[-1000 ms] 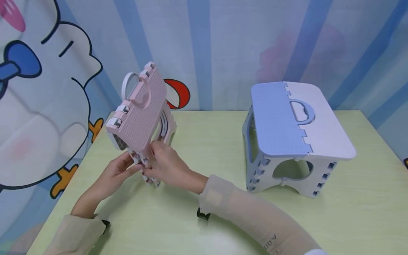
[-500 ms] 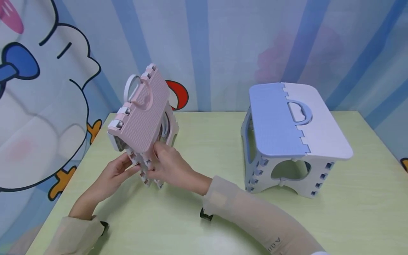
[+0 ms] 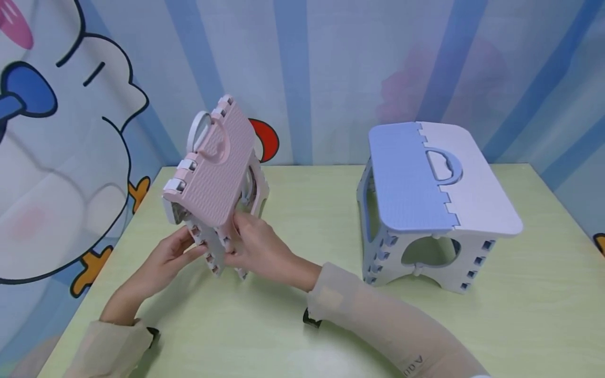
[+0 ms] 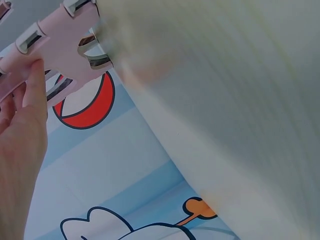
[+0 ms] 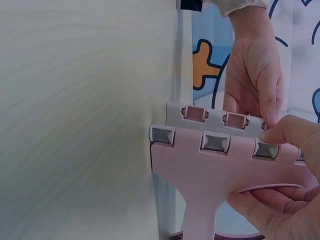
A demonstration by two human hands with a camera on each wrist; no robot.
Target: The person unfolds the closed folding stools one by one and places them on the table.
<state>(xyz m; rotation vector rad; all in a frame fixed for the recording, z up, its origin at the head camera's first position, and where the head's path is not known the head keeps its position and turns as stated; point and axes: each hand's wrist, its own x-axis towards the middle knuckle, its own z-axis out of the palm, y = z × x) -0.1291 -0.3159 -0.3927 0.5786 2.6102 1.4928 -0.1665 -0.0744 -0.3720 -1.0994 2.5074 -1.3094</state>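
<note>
A pink and white folding stool stands part-folded at the table's left, its two top halves sloping like a roof and two loop handles at the ridge. My left hand holds the white leg panel at its edge, thumb towards the front. My right hand grips the pink leg panel; in the right wrist view the right hand has fingers in the panel's cut-out and its thumb on the hinged edge. A gap shows between the two panels. The left wrist view shows the left hand under a pink hinged part.
A blue and white folding stool stands fully unfolded on the right of the pale green table. Behind the table hangs a blue striped cartoon backdrop. Bare tabletop lies between the two stools.
My right hand has moved a little to the right with the pink panel, and the gap between the leg panels has widened. My left hand stays nearly in place.
</note>
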